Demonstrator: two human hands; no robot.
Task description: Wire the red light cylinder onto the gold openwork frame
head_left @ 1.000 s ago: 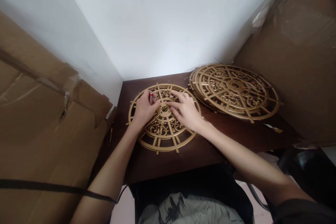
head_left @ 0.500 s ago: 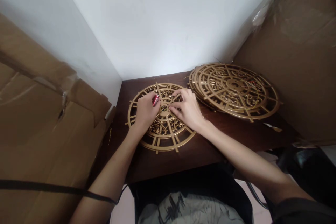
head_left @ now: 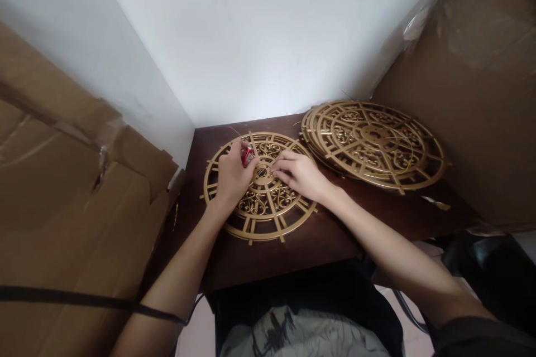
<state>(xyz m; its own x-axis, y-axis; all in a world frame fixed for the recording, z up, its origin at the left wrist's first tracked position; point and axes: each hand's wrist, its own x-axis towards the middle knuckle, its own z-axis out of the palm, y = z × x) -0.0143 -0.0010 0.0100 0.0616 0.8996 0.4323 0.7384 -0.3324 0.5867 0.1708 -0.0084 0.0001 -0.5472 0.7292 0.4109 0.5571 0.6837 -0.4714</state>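
Observation:
A round gold openwork piece (head_left: 272, 217), with Roman numerals and scrollwork like a clock dial, lies flat on the dark table. Over its left half, my left hand (head_left: 235, 175) is closed round a small red and silver object (head_left: 248, 155), mostly hidden by the fingers. From the other side my right hand (head_left: 299, 175) has its thumb and fingertips pinched together at the centre ring (head_left: 263, 174). Whatever the right fingers hold is too small to make out. A faint thin strand rises above the left hand.
A stack of similar gold dials (head_left: 379, 145) stands at the back right of the table (head_left: 285, 262). Cardboard boxes flank the table at left (head_left: 75, 223) and right (head_left: 473, 95). Behind it rises a white wall (head_left: 268, 39). A small pale strip (head_left: 435, 203) lies near the stack.
The fingers of my right hand have drawn together into a pinch, and the hand has come slightly lower. My left index finger has lifted a little around the red object.

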